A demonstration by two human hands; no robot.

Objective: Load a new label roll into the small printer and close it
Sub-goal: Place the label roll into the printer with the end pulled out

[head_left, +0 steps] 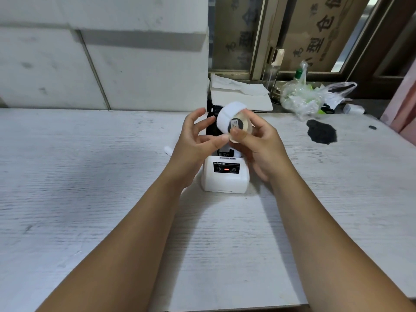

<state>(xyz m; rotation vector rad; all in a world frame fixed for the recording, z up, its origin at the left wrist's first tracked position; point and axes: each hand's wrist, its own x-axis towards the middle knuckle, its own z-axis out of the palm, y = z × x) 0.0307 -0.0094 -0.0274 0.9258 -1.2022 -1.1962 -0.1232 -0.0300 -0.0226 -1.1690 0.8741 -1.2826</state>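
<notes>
The printer (pixel 225 176) sits open on the table (pixel 90 176), nothing loaded yet: the right hand (pixel 254 140) pinches the label roll (pixel 231 119) just above it, left hand (pixel 198 136) loose-fingered alongside, closing still ahead.

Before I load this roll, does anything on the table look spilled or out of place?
Yes: a black, ragged-edged stain marks the table to the right of the printer, near a crumpled plastic bag. It looks like spilled ink or powder.
</notes>
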